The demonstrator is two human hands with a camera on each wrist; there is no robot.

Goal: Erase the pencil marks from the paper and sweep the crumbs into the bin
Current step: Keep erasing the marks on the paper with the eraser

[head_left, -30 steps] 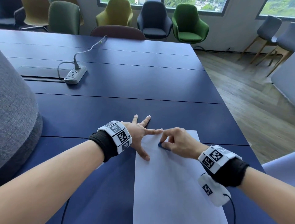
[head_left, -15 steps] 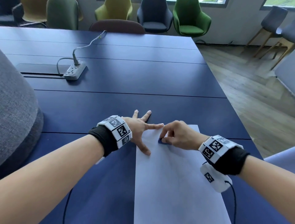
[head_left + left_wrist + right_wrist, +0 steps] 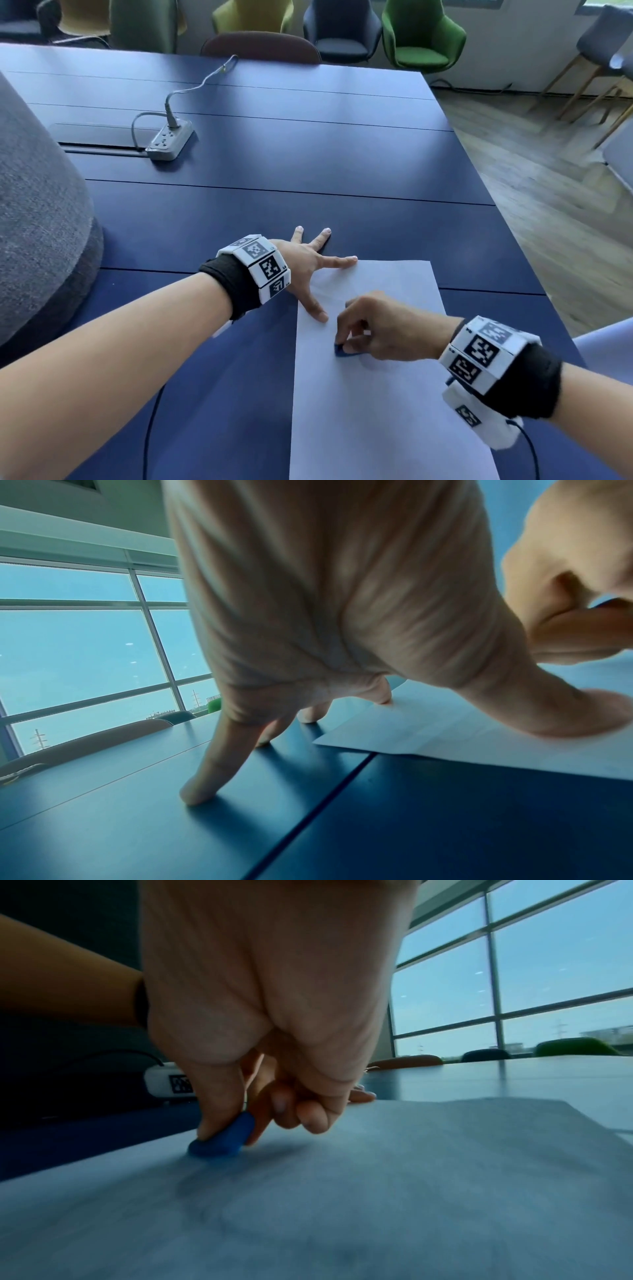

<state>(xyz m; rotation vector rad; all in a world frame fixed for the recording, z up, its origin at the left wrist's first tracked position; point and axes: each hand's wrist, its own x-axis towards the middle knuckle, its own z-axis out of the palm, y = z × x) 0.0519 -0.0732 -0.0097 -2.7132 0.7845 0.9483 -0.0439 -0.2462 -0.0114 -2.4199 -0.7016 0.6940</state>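
Since a moment ago, my right hand (image 3: 383,329) is sliding back toward me along the paper (image 3: 387,411), away from the far edge of the sheet, and it is taking the blue eraser (image 3: 343,351) with it. My thumb and first finger are pinching the eraser, and its bottom end is pressing on the paper near the sheet's left edge. My other fingers are curling in under my palm.

My left hand (image 3: 301,263) is staying where it was, lying spread out with straight fingers at the far left corner of the sheet. My thumb and first finger are pressing on the paper, and my other fingers are touching the blue table (image 3: 308,164).

Far off near the table's left side, a power strip (image 3: 169,140) is lying with its cord.
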